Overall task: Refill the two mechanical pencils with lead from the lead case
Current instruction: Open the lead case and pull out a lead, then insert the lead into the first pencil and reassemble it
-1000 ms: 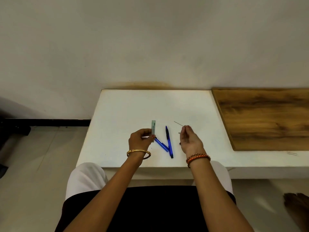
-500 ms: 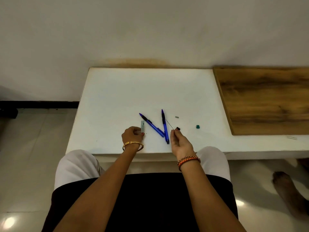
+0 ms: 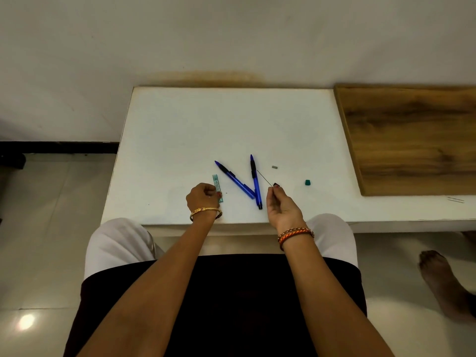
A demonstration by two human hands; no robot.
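Note:
Two blue mechanical pencils lie in a V on the white table (image 3: 180,130): the left pencil (image 3: 235,180) slants, the right pencil (image 3: 255,181) runs nearly straight toward me. The slim teal lead case (image 3: 217,188) lies flat on the table with my left hand (image 3: 203,198) resting at its near end, fingertips touching it. My right hand (image 3: 282,208) pinches a thin lead stick (image 3: 264,178) that points up and left toward the right pencil. A small dark cap (image 3: 275,185) sits just beyond my right fingertips.
A small grey piece (image 3: 274,167) and a teal cap (image 3: 307,182) lie right of the pencils. A wooden board (image 3: 412,140) covers the table's right part. The wall rises behind the table. A person's bare foot (image 3: 443,284) is on the floor at right.
My left hand has lowered the lead case from upright in the air to flat on the table. My right hand has brought the lead down closer to the right pencil.

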